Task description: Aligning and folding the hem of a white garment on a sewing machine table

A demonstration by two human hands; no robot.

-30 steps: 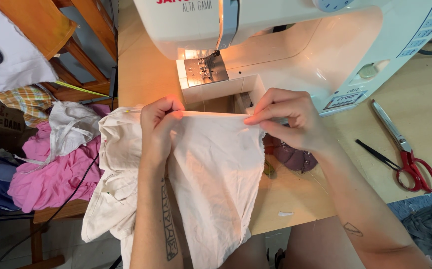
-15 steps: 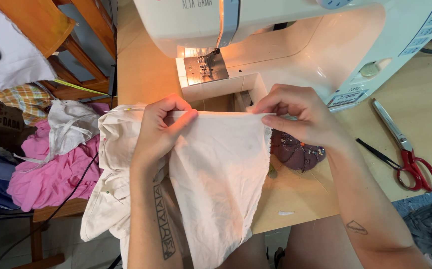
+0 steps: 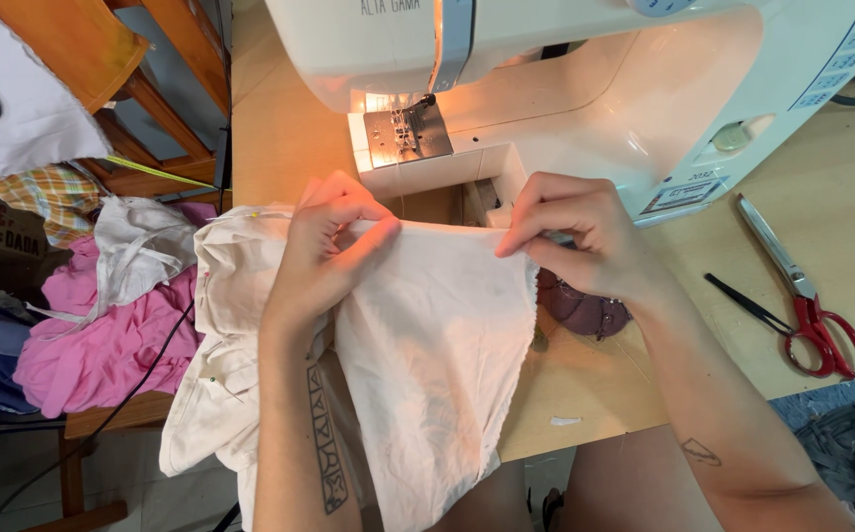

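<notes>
Left hand (image 3: 324, 251) and right hand (image 3: 575, 241) each pinch the top edge of the cream fabric (image 3: 437, 365), fingers closed on it, holding it taut just in front of the white sewing machine (image 3: 585, 89). The edge is not yet under the presser foot (image 3: 406, 126) (stitching appears still to come). Red-handled scissors (image 3: 807, 296) lie apart on the wooden table (image 3: 841, 227).

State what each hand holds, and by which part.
Both hands hold the cream fabric piece by its folded top edge: the left hand pinches the left end, the right hand the right end, in front of the sewing machine.
</notes>
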